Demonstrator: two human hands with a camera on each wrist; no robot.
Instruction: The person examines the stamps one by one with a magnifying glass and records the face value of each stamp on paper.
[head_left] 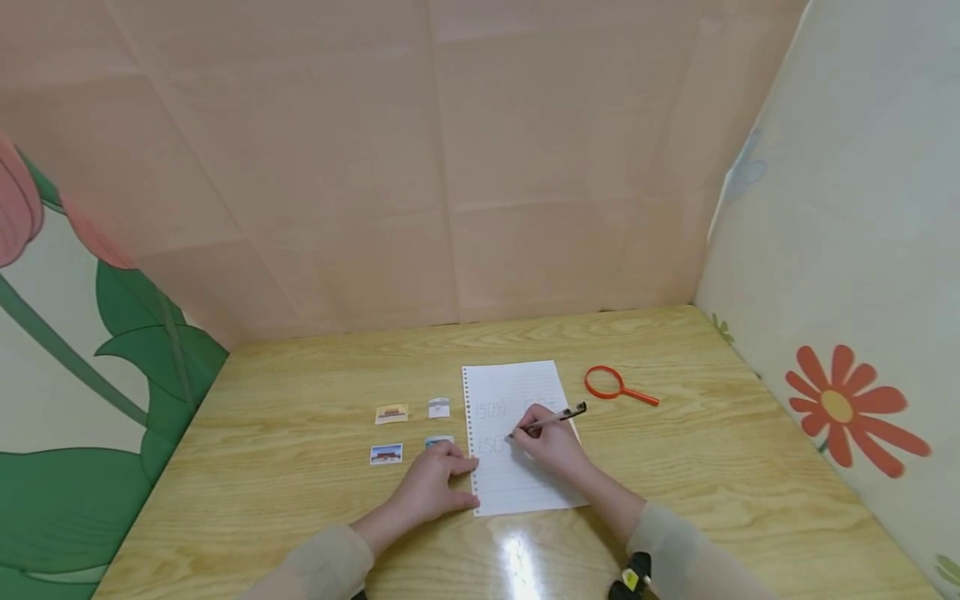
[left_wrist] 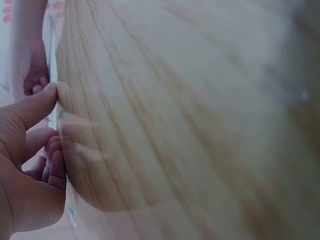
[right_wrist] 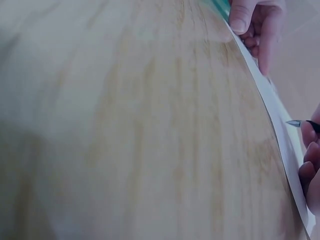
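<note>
A sheet of lined loose-leaf paper (head_left: 517,487) lies on the table, with punched holes down its left side and faint handwriting. My right hand (head_left: 553,446) rests on the sheet and holds a pen (head_left: 558,414), its tip at the second written line. In the right wrist view the pen tip (right_wrist: 294,123) is just above or at the paper; I cannot tell which. My left hand (head_left: 435,483) touches the paper's left edge with thumb and index finger. That hand partly covers a small blue stamp-like picture (head_left: 439,440).
Left of the paper lie a yellowish stamp-like picture (head_left: 392,414), a pale one (head_left: 438,407) and a blue one with a red building (head_left: 386,453). A red magnifying glass (head_left: 641,397) lies to the right. Walls stand behind and beside the wooden table (head_left: 285,450).
</note>
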